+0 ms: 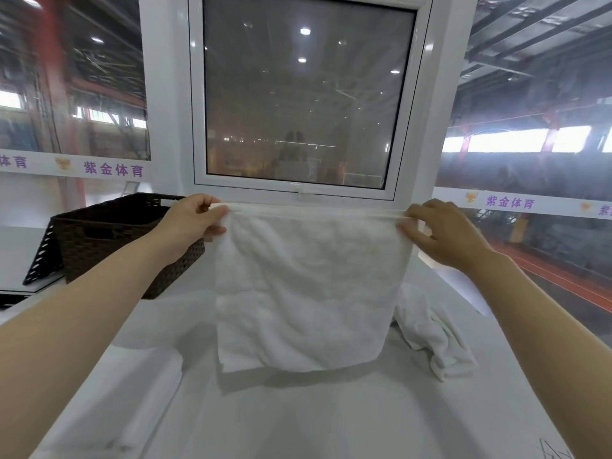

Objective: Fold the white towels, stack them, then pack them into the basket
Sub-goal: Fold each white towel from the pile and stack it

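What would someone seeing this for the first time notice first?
A white towel held up at centre, stretched by its top corners between the left hand and right hand, its lower edge hanging just above the white table. Behind the left hand stands a dark woven basket; a crumpled towel lies at right.

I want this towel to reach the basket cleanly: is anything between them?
Nothing visible. The held towel hangs from the left hand and right hand, beside the brown basket, whose open top shows no obstruction.
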Demonstrator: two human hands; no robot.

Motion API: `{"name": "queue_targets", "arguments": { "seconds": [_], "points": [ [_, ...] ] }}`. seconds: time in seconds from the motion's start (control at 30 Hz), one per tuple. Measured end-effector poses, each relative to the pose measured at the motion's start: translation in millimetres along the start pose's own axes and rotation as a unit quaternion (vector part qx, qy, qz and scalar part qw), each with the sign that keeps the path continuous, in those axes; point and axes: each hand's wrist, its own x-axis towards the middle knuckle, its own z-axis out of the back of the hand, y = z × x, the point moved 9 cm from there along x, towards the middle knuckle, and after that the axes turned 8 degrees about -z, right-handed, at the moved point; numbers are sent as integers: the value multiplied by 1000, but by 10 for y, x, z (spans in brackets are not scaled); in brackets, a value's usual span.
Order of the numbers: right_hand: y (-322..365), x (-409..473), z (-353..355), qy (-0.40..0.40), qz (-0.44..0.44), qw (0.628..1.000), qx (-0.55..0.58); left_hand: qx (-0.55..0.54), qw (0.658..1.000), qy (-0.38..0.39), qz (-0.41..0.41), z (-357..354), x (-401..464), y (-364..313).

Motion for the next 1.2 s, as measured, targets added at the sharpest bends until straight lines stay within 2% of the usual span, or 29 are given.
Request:
{"name": "queue_targets", "arguments": {
  "seconds": [0.07, 0.17, 0.27, 0.37, 0.53, 0.7, 0.77, 0.93, 1.0, 1.1, 1.2],
  "points": [
    [-8, -3, -125, 58, -17, 998, 23, 35, 999, 22, 0, -37, 3, 43],
    [-25, -16, 41, -30, -17, 997, 67, 43, 999, 17, -7, -45, -10, 29],
    [-59, -35, -48, 3, -66, 987, 147, 26, 1000, 5, -4, -33, -36, 49],
    [-137, -54, -37, -14, -111, 973, 201, 26, 999, 31, 6, -86, -95, 114],
    [-269, -108, -228, 70, -179, 932, 308, -15, 998, 54, 24, -56, -147, 167],
    [-264, -164, -385, 173, -180, 938, 239, 75, 994, 66, 49, -59, -145, 254],
    [-245, -161, -443, 191, -182, 933, 245, 66, 994, 63, 54, -70, -113, 288],
    [-240, -128, -619, 165, -244, 873, 388, -8, 998, 36, 47, -113, -20, 337],
    [-232, -100, -628, 131, -244, 883, 379, 7, 1000, 10, 28, -98, 26, 345],
    [-224, -52, -522, 69, -220, 925, 301, 47, 998, -39, -14, -20, 46, 277],
    [-228, -41, -532, 77, -213, 935, 273, 110, 992, -38, -41, 19, 29, 193]
  ]
}}
